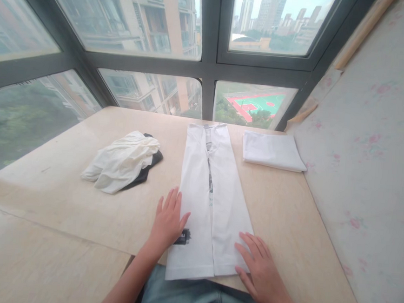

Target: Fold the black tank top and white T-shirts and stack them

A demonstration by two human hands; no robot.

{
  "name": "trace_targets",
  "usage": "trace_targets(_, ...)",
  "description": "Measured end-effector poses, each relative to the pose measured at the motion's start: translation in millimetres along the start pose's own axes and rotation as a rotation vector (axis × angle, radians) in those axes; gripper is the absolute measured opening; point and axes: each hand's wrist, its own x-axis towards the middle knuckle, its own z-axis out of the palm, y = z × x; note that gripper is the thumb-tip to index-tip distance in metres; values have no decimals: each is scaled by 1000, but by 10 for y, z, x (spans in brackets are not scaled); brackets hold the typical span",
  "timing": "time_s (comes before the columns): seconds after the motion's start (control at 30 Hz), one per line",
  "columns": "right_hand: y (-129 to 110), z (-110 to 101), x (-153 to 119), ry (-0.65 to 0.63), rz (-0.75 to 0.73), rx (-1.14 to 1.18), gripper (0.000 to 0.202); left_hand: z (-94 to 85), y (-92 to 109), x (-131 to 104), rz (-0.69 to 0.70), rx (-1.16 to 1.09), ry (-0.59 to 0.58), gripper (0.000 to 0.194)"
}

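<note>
A white garment, apparently a shirt [200, 179], lies lengthwise in front of me with both sides folded in to a middle seam. Its neck end points at the window, and its near end hangs slightly over the table edge. A dark printed patch shows near its lower left. My left hand [169, 220] rests with spread fingers along the left edge, beside that patch. On the lower right edge lies my right hand [258, 263], fingers apart and touching the cloth. Neither hand grips anything.
A crumpled heap of off-white cloth [124, 159] with a black piece [140, 177] under it lies at the left. A folded white cloth [272, 150] sits at the back right, by the flowered wall [368, 174]. Windows border the wooden surface [60, 215].
</note>
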Motion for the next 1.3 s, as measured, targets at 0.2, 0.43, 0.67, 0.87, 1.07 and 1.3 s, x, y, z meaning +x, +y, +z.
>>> trace_targets(0.2,-29,12,-35,-2,-19,-47,47,199,82,207,-3,-34,-86,68)
trace_targets(0.43,-42,-14,-112,-14,-50,-56,55,-87,114,-110,203,-26,41,54)
trace_targets(0.67,-31,-68,-203,-45,-93,-65,60,-234,218,-1199,385,-110,84,64)
trace_targets(0.87,-129,-19,-358,6,-101,-70,57,-129,154,-1472,314,-235,207,46)
trace_targets(1.07,-155,149,-644,231,-123,31,54,-150,151,-1529,314,-327,299,60)
trace_targets(1.3,-149,64,-597,261,-103,95,47,-203,272,-1567,211,-288,222,47)
